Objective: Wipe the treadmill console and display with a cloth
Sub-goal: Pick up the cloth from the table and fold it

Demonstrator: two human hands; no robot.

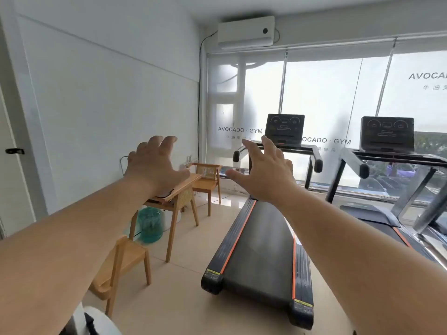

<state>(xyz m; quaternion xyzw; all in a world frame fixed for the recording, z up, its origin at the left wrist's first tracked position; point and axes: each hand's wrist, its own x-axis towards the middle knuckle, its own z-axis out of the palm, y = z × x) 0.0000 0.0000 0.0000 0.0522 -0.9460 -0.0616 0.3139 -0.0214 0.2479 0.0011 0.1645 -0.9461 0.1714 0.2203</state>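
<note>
A black treadmill (pixel 261 243) with orange side stripes stands ahead of me, its dark display (pixel 285 128) upright above the console bar (pixel 297 148) and handles. My left hand (pixel 154 163) is stretched out in the air with fingers spread, over the wooden table at the left. My right hand (pixel 263 170) is also raised with fingers apart, in front of the console's left end but well short of it. Both hands hold nothing. No cloth is in sight.
A second treadmill (pixel 387 134) stands at the right by the window. At the left are a wooden table (pixel 181 187), two wooden chairs (pixel 208 177) (pixel 125 259) and a green water jug (pixel 150 223). Bare tile floor lies between the furniture and the treadmill.
</note>
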